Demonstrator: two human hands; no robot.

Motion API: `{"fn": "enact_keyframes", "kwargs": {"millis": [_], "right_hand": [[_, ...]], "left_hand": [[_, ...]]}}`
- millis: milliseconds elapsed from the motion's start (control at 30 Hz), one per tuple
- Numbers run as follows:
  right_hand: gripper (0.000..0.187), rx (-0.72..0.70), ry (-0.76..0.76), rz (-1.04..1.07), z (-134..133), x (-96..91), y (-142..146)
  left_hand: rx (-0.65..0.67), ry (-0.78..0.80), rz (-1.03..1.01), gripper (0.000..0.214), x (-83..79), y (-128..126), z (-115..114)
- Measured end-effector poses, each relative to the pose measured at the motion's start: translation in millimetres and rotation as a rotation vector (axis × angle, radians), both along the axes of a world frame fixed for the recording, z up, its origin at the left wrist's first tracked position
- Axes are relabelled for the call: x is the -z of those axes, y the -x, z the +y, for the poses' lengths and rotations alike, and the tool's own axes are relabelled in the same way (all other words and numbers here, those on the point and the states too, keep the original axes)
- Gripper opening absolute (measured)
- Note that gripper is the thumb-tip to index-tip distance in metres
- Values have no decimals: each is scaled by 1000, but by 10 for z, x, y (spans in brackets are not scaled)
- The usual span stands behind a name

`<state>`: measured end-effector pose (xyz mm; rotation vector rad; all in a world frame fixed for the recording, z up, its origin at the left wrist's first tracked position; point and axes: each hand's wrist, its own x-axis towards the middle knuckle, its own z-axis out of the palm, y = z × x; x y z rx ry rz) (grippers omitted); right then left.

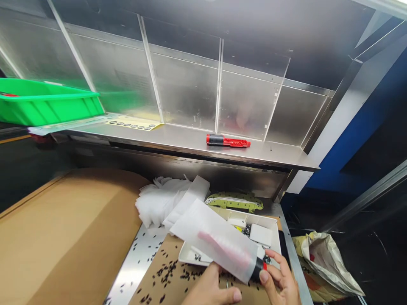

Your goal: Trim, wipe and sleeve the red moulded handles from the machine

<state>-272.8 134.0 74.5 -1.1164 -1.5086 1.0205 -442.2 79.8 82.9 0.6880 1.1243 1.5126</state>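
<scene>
Low in the frame, my left hand [211,290] and my right hand [281,277] hold a translucent white foam sleeve [216,239] with a red and black part [258,267] inside; its black end sticks out at the sleeve's lower right. My right thumb and fingers pinch that end. My left hand grips the sleeve's lower edge from below. A second red and black part [227,141] lies on the steel shelf [190,146] above.
A white tray [270,239] holds small white and dark pieces. A pile of white foam sheets [159,201] lies to its left. Small black bits [165,273] are scattered on cardboard. A brown carton [63,233] fills the left, a green bin [44,103] sits on the shelf, a crumpled bag [324,262] lies at right.
</scene>
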Motion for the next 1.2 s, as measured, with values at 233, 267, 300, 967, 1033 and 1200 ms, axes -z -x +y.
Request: {"fn": "enact_keyframes", "kwargs": {"millis": [233, 267, 300, 967, 1033, 1200], "right_hand": [[55, 2, -37, -37, -7, 28, 80], [54, 20, -99, -90, -20, 16, 113], [54, 39, -161, -140, -30, 3, 146], [10, -360, -459, -509, 242, -740, 265], [16, -403, -526, -498, 210, -801, 304], [17, -501, -700, -452, 80, -975, 324]], "left_hand": [[-139, -166, -696, 76, -10, 97, -50], [-162, -161, -747, 75, -35, 56, -17], [-189, -136, -776, 75, -61, 7, 21], [-114, 213, -1235, 37, -178, -168, 51], [-79, 192, -1281, 38, -193, -167, 29], [15, 168, -1385, 55, -258, -123, -29]]}}
